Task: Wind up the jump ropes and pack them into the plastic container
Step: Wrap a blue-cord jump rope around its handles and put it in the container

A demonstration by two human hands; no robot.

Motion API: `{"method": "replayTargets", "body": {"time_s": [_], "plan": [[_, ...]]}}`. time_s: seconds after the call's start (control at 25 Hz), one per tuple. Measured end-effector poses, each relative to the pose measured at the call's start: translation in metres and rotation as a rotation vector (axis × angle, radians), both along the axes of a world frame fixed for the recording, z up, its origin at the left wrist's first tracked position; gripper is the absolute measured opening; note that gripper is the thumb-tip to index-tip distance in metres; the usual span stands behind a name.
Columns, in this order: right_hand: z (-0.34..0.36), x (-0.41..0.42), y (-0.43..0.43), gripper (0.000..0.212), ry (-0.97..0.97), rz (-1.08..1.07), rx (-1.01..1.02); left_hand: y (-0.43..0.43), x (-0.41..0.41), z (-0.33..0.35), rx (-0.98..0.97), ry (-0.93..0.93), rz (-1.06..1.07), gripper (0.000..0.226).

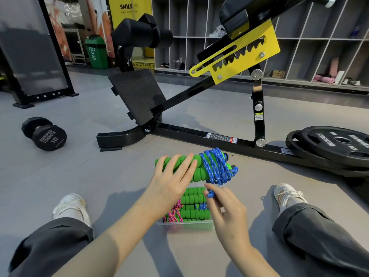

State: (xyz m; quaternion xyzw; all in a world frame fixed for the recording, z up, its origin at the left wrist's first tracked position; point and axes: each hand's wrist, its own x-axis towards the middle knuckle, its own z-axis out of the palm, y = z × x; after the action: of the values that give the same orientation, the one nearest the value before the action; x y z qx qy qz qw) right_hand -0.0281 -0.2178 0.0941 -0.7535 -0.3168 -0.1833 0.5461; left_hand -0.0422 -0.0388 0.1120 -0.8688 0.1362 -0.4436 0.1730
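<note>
Grey floor [99, 176] is occupied by the plastic container [185, 222]. Green handles [199, 158] are gripped by the left hand [171, 180], blue cord [217, 166] pinched by the right hand [225, 208].

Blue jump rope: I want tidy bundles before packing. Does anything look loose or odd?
Yes: the blue cord is coiled unevenly round the green handles that the left hand holds, and its loose end, pinched by the right hand, is not tucked in.

The dumbbell [44, 133] end reads "HAMMER STRENGTH 10". The top plate [339, 142] bears the same words. The yellow banner [129, 9] says "SMILE".
</note>
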Motion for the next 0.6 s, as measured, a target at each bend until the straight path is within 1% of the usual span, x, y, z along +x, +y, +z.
{"method": "replayTargets", "body": {"time_s": [0.04,0.08,0.12,0.24,0.32,0.36,0.48,0.52,0.6], "plan": [[0.001,0.003,-0.003,0.026,-0.112,-0.021,-0.068,-0.001,0.0,-0.002,0.001,0.002,-0.006,0.057],[0.003,0.006,-0.004,0.027,-0.168,-0.038,-0.096,-0.003,0.0,-0.003,0.0,0.007,-0.01,0.054],[0.009,0.007,-0.006,0.026,-0.182,-0.051,-0.089,-0.005,0.001,-0.004,-0.002,0.011,-0.006,0.053],[0.021,0.014,-0.01,0.02,-0.141,-0.068,-0.035,-0.01,0.002,-0.006,-0.01,0.002,0.015,0.048],[0.024,0.019,-0.011,0.016,-0.197,-0.082,-0.046,-0.013,0.002,-0.006,-0.006,-0.007,0.023,0.045],[0.025,0.022,-0.011,0.02,-0.248,-0.104,-0.072,-0.015,0.002,-0.007,0.004,-0.009,0.023,0.044],[0.029,0.032,-0.012,0.026,-0.385,-0.263,-0.193,-0.02,0.001,-0.009,0.021,-0.015,0.021,0.041],[0.032,0.033,-0.012,0.026,-0.401,-0.317,-0.205,-0.02,0.0,-0.009,0.021,-0.022,0.022,0.04],[0.037,0.034,-0.013,0.026,-0.37,-0.398,-0.189,-0.019,0.0,-0.008,0.031,-0.039,0.021,0.041]]}}
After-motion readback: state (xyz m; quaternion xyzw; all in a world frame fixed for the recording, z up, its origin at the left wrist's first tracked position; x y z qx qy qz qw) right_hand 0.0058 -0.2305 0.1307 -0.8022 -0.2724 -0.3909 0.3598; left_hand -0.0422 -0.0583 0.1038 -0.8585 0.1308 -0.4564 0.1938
